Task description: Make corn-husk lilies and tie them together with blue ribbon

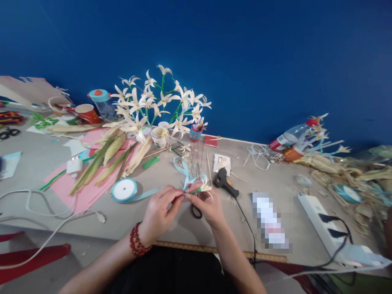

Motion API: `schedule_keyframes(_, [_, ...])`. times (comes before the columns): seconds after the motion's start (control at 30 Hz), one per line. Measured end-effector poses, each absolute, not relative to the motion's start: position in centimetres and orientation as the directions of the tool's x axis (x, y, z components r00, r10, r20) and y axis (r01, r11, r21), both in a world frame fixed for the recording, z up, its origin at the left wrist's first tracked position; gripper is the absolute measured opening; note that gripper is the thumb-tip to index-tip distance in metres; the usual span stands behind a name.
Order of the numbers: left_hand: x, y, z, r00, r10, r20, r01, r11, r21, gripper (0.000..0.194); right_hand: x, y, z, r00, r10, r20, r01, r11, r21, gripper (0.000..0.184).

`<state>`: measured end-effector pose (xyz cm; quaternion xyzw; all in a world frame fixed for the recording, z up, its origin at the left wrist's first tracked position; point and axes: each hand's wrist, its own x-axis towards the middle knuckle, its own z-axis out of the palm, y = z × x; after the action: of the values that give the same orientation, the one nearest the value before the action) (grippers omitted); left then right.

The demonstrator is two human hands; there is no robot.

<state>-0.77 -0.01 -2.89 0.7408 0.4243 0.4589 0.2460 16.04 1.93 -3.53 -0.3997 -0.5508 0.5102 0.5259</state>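
Observation:
My right hand (210, 206) is closed in a pinch on a small cream husk flower (204, 188) with a green base. Its petals point to the right. The fingertips of my left hand (161, 212) meet those of my right and pinch light blue ribbon at the stem; the exact grip is partly hidden. From a ribbon roll (124, 190) on the left, a blue tail (147, 194) runs to my left hand. Another loop of blue ribbon (180, 164) lies just beyond my hands. Under my right hand shows the black handle of scissors (197, 211).
Cream flowers (163, 98) stand in a paper cup (159, 138) at the back. A black glue gun (226, 182) trails its cord on the right, near a blurred rectangle (271, 220) and a power strip (320, 226). Corn husks (115, 149) lie on pink paper (65, 192) at left.

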Motion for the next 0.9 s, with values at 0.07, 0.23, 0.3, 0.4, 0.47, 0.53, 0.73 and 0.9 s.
schedule_keyframes(0.07, [-0.8, -0.1, -2.9, 0.220, 0.848, 0.482, 0.418, -0.528, 0.739, 0.018, 16.0, 1.9, -3.5, -0.118, 0.978, 0.174, -0.111, 0.162, -0.981, 0.008])
schedule_keyframes(0.23, [-0.7, -0.4, -3.2, 0.168, 0.803, 0.571, 0.464, -0.576, 0.673, 0.027, 15.8, 1.9, -3.5, -0.110, 0.980, 0.168, -0.139, 0.153, -0.979, 0.007])
schedule_keyframes(0.3, [-0.7, -0.4, -3.3, 0.180, 0.789, 0.587, 0.459, -0.595, 0.659, 0.023, 15.7, 1.8, -3.6, -0.102, 0.981, 0.166, -0.130, 0.152, -0.980, 0.005])
schedule_keyframes(0.4, [-0.7, -0.3, -3.2, 0.181, 0.798, 0.575, 0.444, -0.587, 0.676, 0.020, 15.7, 1.8, -3.7, -0.081, 0.983, 0.166, -0.126, 0.155, -0.980, 0.005])
schedule_keyframes(0.47, [-0.7, -0.2, -3.1, 0.175, 0.814, 0.553, 0.426, -0.569, 0.703, 0.018, 15.7, 1.8, -3.7, -0.075, 0.983, 0.167, -0.131, 0.156, -0.979, 0.005])
schedule_keyframes(0.53, [-0.6, -0.3, -2.9, 0.161, 0.833, 0.529, 0.407, -0.544, 0.734, 0.017, 15.6, 1.8, -3.7, -0.080, 0.982, 0.171, -0.128, 0.160, -0.979, 0.005])
schedule_keyframes(0.73, [-0.5, -0.5, -2.3, 0.145, 0.913, 0.383, 0.382, -0.408, 0.829, 0.009, 15.5, 1.7, -3.5, -0.084, 0.974, 0.210, -0.113, 0.200, -0.973, 0.006])
schedule_keyframes(0.9, [-0.7, -0.6, -1.8, 0.163, 0.953, 0.257, 0.330, -0.298, 0.896, 0.010, 15.6, 1.6, -3.5, -0.085, 0.962, 0.260, -0.070, 0.254, -0.965, 0.009])
